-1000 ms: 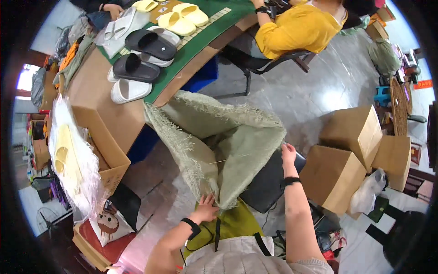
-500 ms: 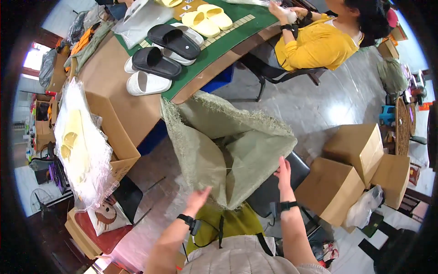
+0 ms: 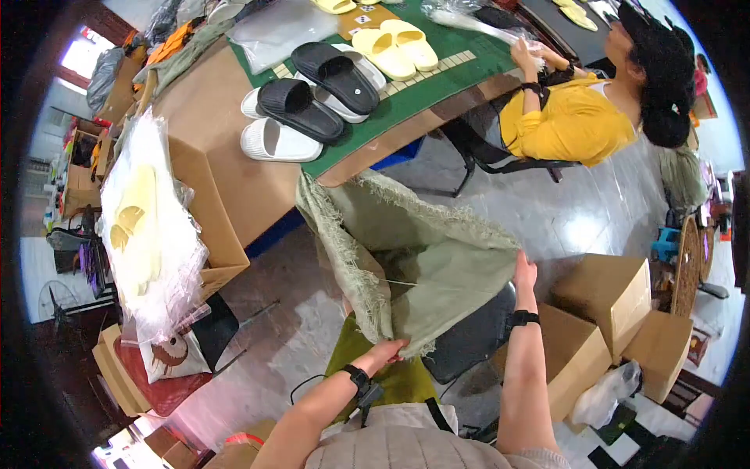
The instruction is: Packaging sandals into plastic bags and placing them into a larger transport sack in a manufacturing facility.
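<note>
I hold a big pale green woven sack [image 3: 422, 258] open in front of me, its mouth spread between my two hands, above the grey floor [image 3: 312, 328] and just in front of the wooden table [image 3: 226, 164]. My left hand [image 3: 388, 352] pinches the near frayed edge low down, fingers closed on the cloth. My right hand [image 3: 525, 272] grips the far right corner of the mouth, higher up, fingers wrapped over the rim.

The sack looks light and limp: it sags in folds between my hands and holds no shape of its own. The weave looks coarse, so I judge it is not slippery, but the cut edge is shedding loose threads, and pulling on those alone could ravel it. I think the firm hold is a little below the fringe, where the weave is whole, with the hands well apart so the mouth stays wide. I cannot tell whether anything lies inside.

On the table a green mat [image 3: 437, 70] carries black slippers [image 3: 320, 90], a white slipper [image 3: 277, 141] and yellow slippers [image 3: 394, 43]. A person in a yellow top [image 3: 574, 125] sits at its far side. To my left a cardboard box [image 3: 207, 211] holds clear plastic bags [image 3: 148, 227]; more cardboard boxes [image 3: 605, 305] stand at my right
</note>
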Demonstrator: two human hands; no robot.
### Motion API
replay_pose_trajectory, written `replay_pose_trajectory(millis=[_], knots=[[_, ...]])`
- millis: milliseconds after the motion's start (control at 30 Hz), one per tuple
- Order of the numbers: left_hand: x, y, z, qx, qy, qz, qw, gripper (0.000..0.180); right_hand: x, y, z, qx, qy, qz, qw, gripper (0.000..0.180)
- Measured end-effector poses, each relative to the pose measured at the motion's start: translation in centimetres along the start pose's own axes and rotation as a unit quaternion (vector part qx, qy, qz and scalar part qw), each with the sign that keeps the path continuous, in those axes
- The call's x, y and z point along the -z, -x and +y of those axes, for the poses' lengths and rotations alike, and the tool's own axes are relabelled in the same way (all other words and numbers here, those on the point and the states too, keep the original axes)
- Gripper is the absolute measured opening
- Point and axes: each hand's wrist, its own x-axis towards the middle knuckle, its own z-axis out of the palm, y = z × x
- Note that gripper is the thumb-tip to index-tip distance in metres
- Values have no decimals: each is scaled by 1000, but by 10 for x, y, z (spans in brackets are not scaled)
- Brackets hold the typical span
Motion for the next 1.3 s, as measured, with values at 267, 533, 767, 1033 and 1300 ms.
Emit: replay_pose_trajectory(millis=[267,533,767,1033,1300], knots=[[17,19,3,-41,-172,38,983,59,-15,10,-7,46,115,-9,992,93],[91,67,17,-87,-492,386,776,92,-28,97,-18,-92,-199,-59,974,61],[183,92,-22,-17,-298,366,881,82,-58,221,47,118,-239,-75,961,42],[292,138,-25,-265,-130,449,844,45,-71,312,-5,127,-164,-118,971,71],[430,291,-83,-249,-97,411,871,45,-116,477,-113,245,-257,-261,898,21]])
